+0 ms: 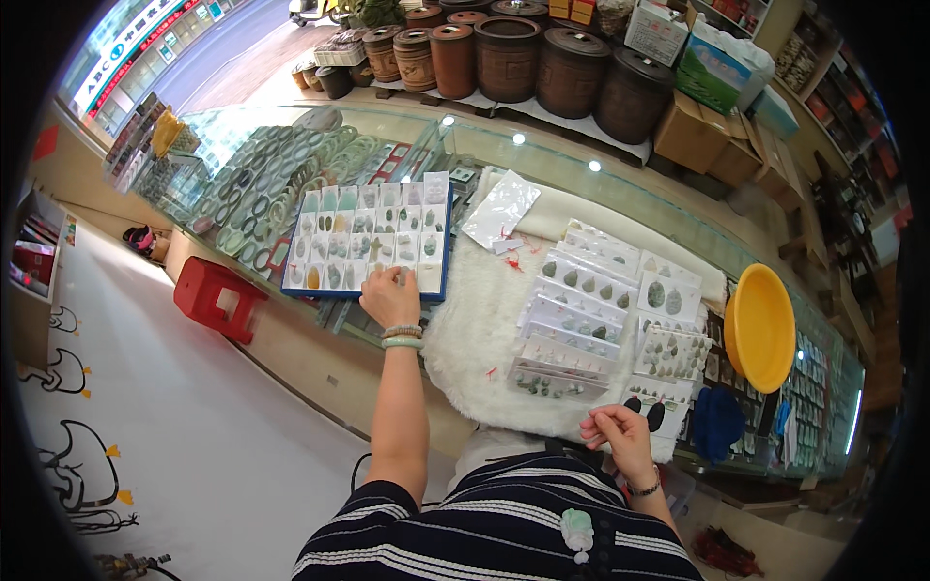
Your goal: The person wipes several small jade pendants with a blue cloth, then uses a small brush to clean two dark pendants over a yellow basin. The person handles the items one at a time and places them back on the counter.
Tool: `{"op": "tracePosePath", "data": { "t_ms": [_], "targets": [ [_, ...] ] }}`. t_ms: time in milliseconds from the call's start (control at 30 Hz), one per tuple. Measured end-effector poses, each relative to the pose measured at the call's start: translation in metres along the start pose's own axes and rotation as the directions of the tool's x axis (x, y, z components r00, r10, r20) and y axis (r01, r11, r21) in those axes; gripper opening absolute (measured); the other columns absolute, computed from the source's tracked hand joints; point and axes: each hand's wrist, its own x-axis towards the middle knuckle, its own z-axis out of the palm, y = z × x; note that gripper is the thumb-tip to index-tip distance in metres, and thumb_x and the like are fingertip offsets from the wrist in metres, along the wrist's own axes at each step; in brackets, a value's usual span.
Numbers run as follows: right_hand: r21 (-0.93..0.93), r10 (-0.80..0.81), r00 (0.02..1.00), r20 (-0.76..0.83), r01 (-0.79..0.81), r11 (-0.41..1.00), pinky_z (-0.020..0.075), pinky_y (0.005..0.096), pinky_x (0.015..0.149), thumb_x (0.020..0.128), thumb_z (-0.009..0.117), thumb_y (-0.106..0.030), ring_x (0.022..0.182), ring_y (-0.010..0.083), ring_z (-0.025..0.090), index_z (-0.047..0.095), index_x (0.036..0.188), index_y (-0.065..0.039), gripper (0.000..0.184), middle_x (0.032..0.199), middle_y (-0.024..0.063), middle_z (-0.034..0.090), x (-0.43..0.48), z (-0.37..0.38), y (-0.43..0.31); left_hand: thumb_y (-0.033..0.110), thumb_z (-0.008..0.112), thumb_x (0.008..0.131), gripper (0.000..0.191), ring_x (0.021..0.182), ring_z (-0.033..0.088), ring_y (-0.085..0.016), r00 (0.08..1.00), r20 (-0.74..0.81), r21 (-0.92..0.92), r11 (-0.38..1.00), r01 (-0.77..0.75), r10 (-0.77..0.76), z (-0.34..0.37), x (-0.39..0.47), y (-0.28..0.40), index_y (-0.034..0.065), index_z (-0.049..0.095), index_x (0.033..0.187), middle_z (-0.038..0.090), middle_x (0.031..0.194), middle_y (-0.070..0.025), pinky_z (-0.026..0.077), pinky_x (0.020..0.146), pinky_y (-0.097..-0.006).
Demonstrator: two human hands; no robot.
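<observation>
My left hand (390,296) rests at the lower edge of a blue-rimmed display tray (450,218), its fingertips on one of the white cards there; whether they grip something is hidden. Rows of carved stone pendants (336,247) on cards fill the tray. A green bangle (402,342) and a beaded bracelet circle my left wrist. My right hand (617,430) hovers over the front edge of a white fluffy mat (465,348), thumb and fingers close together, beside two black pendants (655,417). On the mat lie overlapping cards of pendants (574,319) and a clear plastic bag (501,210).
A glass counter (567,178) holds many stone bangles (254,189) at left. A yellow basin (760,328) and dark blue cloth (718,425) sit at right. A red plastic stool (218,299) stands below left. Brown lidded jars (508,62) and cardboard boxes (690,131) line the far side.
</observation>
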Motion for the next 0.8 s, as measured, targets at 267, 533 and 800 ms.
{"op": "tracePosePath", "data": {
  "t_ms": [267, 533, 800],
  "targets": [
    [-0.011, 0.009, 1.0, 0.013, -0.009, 1.0, 0.0572, 0.0263, 0.067, 0.101, 0.057, -0.012, 0.081, 0.0156, 0.07, 0.065, 0.111, 0.003, 0.02, 0.096, 0.0127, 0.072, -0.004, -0.002, 0.001, 0.022, 0.079, 0.076, 0.023, 0.085, 0.06, -0.027, 0.986, -0.07, -0.121, 0.98, -0.16, 0.153, -0.021, -0.008, 0.007, 0.008, 0.075, 0.094, 0.066, 0.087, -0.0062, 0.044, 0.079, -0.0424],
    [0.06, 0.008, 0.997, -0.079, -0.003, 0.998, 0.0577, 0.0267, 0.067, 0.101, 0.057, -0.013, 0.08, 0.0155, 0.07, 0.065, 0.111, 0.002, 0.02, 0.095, 0.0126, 0.072, -0.022, -0.025, 0.021, 0.005, 0.08, 0.075, 0.028, 0.073, 0.063, -0.02, 0.67, 0.138, -0.818, 0.465, -0.338, 0.729, -0.089, -0.134, 0.118, 0.0053, 0.072, 0.103, 0.067, 0.082, -0.0071, 0.051, 0.065, -0.0316],
    [0.093, 0.017, 0.978, -0.21, 0.003, 0.996, 0.0565, 0.0238, 0.067, 0.101, 0.059, -0.017, 0.083, 0.0125, 0.069, 0.065, 0.113, 0.001, 0.023, 0.096, 0.0095, 0.072, -0.05, -0.043, 0.046, 0.005, 0.078, 0.078, 0.026, 0.069, 0.063, -0.019, 0.26, 0.336, -0.896, 0.392, -0.208, 0.905, -0.077, -0.207, 0.144, 0.0064, 0.072, 0.103, 0.067, 0.08, -0.0067, 0.049, 0.06, -0.0306]
  ]
}}
